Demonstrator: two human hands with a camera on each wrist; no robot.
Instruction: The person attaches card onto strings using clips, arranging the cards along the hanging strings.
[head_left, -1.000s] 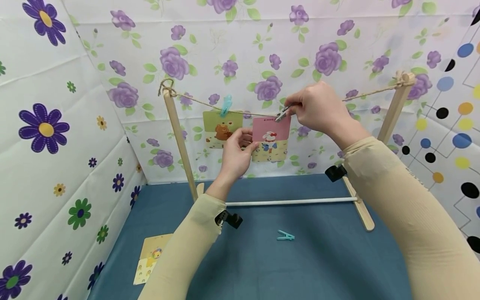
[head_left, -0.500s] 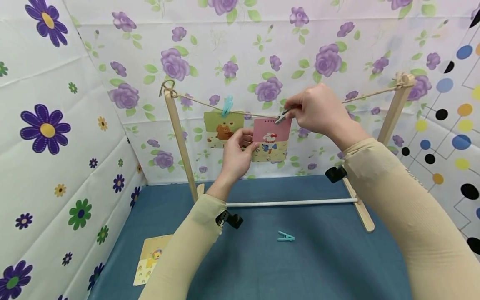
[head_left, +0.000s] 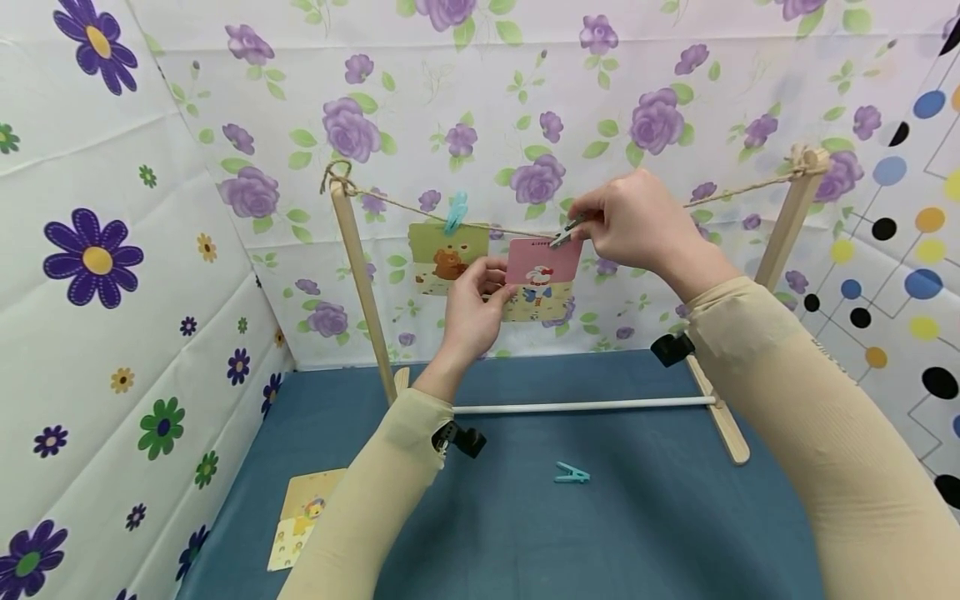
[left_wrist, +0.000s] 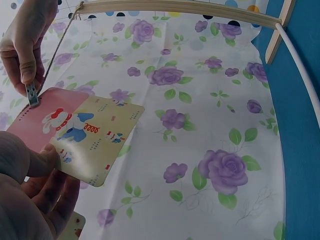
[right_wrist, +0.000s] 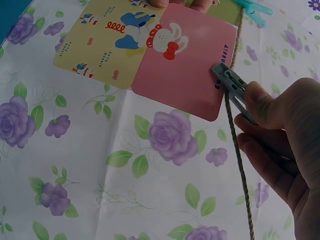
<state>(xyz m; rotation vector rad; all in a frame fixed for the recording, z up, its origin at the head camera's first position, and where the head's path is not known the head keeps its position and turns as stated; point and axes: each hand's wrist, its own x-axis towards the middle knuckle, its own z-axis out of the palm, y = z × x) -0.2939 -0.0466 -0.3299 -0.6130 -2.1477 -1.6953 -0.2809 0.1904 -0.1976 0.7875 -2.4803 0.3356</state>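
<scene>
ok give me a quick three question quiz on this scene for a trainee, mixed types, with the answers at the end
1. True or false: the left hand holds the pink and yellow card with the thumb on its printed face.

2. What is the right hand pinching?
a) the white rod
b) the grey clip
c) the card lying on the table

3. Fill the gap: the green-topped card hangs on the rope by a clip coloured ____.

Key
1. True
2. b
3. Turquoise
</scene>
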